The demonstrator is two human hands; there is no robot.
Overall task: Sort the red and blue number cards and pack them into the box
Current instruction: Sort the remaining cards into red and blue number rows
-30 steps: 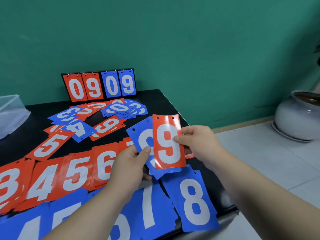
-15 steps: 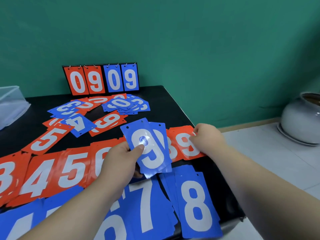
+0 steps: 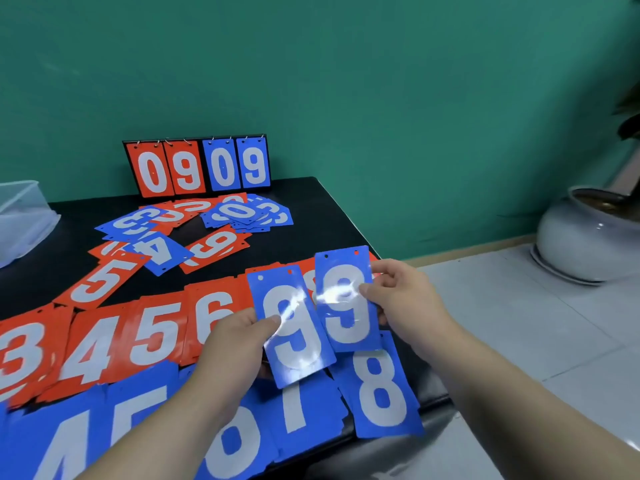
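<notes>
1. Head camera, nearest the lens: a blue row lies face up along the front of the black table (image 3: 311, 202), from a blue 4 card (image 3: 69, 445) to a blue 8 card (image 3: 381, 389). Both forearms cross above it and cover much of the middle numerals.
2. Just above that row, the left hand (image 3: 239, 344) pinches a tilted blue 9 card (image 3: 294, 327), thumb pressed on its face and the other fingers hidden behind it.
3. Beside it, the right hand (image 3: 405, 299) pinches a second blue 9 card (image 3: 346, 299) at its right edge, thumb on the face and fingers curled behind. Whether the two held cards touch cannot be told; glare streaks both.
4. Behind the hands runs a red row (image 3: 93, 351) reading 3, 4, 5, 6. Its right end is blocked by the held cards.
5. Mid-table, loose cards lie scattered and overlapping: a red 5 card (image 3: 104, 278), a small blue 4 card (image 3: 156, 251), a blue 3 card (image 3: 135, 220) and a blue pile topped by 0 (image 3: 239, 211).
6. At the far edge a scoreboard stand (image 3: 197, 166) shows 0 9 in red and 0 9 in blue, upright before the green wall (image 3: 346, 81).
7. At the far left, a clear plastic box (image 3: 24, 220) sits partly out of frame, well apart from both hands.
8. On the tiled floor (image 3: 519, 323) to the right stands a white pot (image 3: 588, 237).
</notes>
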